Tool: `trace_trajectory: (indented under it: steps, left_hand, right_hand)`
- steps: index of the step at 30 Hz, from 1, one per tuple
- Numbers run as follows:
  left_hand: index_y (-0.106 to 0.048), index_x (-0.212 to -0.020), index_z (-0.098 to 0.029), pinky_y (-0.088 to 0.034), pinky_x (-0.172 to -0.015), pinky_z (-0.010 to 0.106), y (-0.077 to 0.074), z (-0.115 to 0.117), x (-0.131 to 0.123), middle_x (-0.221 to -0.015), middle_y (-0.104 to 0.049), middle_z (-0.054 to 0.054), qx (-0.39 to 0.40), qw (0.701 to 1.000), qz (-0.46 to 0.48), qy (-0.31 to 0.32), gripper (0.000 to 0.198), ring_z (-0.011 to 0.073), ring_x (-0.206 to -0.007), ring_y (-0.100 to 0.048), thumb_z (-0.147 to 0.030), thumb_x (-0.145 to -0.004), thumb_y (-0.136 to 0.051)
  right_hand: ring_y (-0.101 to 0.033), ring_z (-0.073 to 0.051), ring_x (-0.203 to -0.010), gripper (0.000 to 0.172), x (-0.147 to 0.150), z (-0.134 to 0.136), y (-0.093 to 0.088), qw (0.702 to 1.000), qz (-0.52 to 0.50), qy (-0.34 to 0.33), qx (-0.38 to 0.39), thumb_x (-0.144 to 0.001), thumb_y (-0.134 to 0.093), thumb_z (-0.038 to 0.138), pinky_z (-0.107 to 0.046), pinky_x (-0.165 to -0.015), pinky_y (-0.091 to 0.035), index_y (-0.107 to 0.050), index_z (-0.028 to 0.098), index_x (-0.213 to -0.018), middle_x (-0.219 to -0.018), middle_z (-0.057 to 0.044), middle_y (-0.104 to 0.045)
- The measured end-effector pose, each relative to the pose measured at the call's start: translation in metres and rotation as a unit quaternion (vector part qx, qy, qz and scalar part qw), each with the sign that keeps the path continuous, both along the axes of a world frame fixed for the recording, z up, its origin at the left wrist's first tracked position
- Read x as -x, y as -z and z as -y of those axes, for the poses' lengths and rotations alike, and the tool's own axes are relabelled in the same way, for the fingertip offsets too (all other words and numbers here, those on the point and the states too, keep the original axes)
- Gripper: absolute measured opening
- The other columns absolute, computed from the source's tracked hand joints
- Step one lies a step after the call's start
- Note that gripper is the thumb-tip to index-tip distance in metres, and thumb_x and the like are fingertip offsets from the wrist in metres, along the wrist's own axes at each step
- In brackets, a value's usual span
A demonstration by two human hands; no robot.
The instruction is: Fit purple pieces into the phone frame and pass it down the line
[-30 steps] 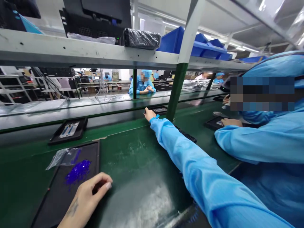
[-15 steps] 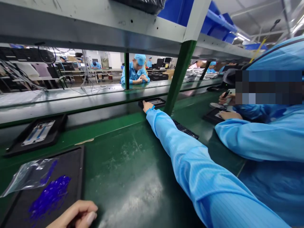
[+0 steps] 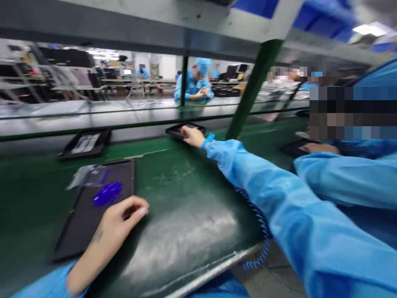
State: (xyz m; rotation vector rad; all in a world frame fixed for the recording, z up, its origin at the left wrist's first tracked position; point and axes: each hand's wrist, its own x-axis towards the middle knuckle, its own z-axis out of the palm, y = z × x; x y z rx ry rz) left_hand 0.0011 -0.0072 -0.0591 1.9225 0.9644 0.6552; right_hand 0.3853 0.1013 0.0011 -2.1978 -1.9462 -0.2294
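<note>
Green bench (image 3: 186,231) | right hand (image 3: 194,137) on far tray (image 3: 178,130) | left hand (image 3: 124,213), near tray (image 3: 87,231)

Left hand (image 3: 122,219): 1. Right hand (image 3: 194,136): 1. Black trays (image 3: 93,223): 4, counting one under the right hand and one under a co-worker's hand. Plastic bag (image 3: 83,176): 1. Blue clump (image 3: 107,194): 1. Coiled blue cord (image 3: 262,225): 1. Green posts (image 3: 254,87): 3. Co-workers (image 3: 341,178): 2 close by; others farther back, too blurred to count.
</note>
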Motion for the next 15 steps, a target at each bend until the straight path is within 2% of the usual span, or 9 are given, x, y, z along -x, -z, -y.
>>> trace_trajectory:
  steps: [3,7,10,15]
  left_hand:
    - [-0.072,-0.085,-0.021,-0.05,-0.071,0.024,-0.009,-0.005,-0.003,-0.082,-0.072,0.0,-0.013,0.998,0.065,-0.002,0.019,0.0162,-0.076,-0.066,-0.038,-0.084,-0.064]
    - [-0.071,-0.084,-0.017,-0.049,-0.073,0.025,-0.019,-0.017,-0.001,-0.082,-0.072,0.002,-0.023,0.988,0.145,-0.038,0.017,0.0155,-0.077,-0.065,-0.033,-0.082,-0.066]
    - [-0.07,-0.083,-0.016,-0.05,-0.074,0.026,-0.027,-0.021,0.001,-0.08,-0.071,0.002,-0.017,0.98,0.193,-0.052,0.017,0.0158,-0.078,-0.065,-0.033,-0.079,-0.069]
    - [-0.069,-0.084,-0.016,-0.05,-0.075,0.026,-0.031,-0.026,-0.001,-0.08,-0.072,0.002,-0.005,0.974,0.222,-0.055,0.019,0.0149,-0.078,-0.065,-0.033,-0.076,-0.07]
  right_hand:
    - [-0.066,-0.02,-0.097,0.034,0.018,0.025,-0.001,0.997,-0.023,-0.062,-0.026,-0.097,-0.062,0.04,-0.041,-0.085,-0.056,-0.062,0.015,-0.12,-0.113,-0.008,-0.066]
    - [-0.064,-0.02,-0.073,0.019,0.034,0.072,0.007,0.984,-0.055,-0.161,-0.047,-0.087,-0.064,0.031,-0.033,-0.07,-0.05,-0.062,0.02,-0.103,-0.082,-0.003,-0.067]
    - [-0.066,-0.022,-0.074,0.015,0.048,0.123,0.016,0.969,-0.077,-0.231,-0.048,-0.086,-0.058,0.031,-0.034,-0.065,-0.049,-0.06,0.025,-0.099,-0.086,-0.006,-0.07]
    - [-0.071,-0.021,-0.079,0.021,0.069,0.204,0.033,0.943,-0.103,-0.312,-0.049,-0.093,-0.058,0.041,-0.032,-0.066,-0.054,-0.068,0.031,-0.108,-0.092,-0.011,-0.073]
